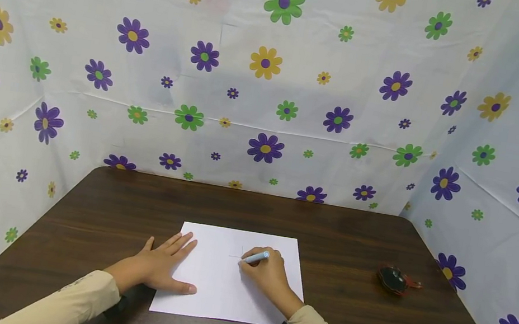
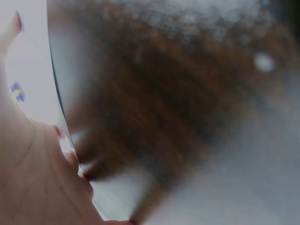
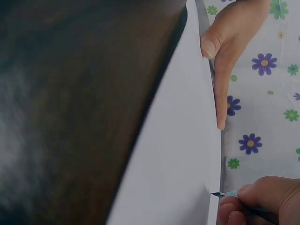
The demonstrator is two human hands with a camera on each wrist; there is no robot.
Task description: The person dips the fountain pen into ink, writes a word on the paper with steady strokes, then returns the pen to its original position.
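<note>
White paper point(image 1: 212, 279) lies on the dark wood counter point(image 1: 353, 245), directly before the person. The left hand point(image 1: 160, 267) rests flat over its left edge, fingers spread and grasping nothing. The right hand point(image 1: 273, 277) pinches a light-blue pen point(image 1: 258, 256), its tip at the sheet just beside a few thin lines point(image 1: 233, 256). Those short strokes, one across and one upright, are all the marking visible, so the drawing looks barely begun. Most of the sheet in view is bare; how much remains to be drawn, and in what shape, cannot be told.
</note>
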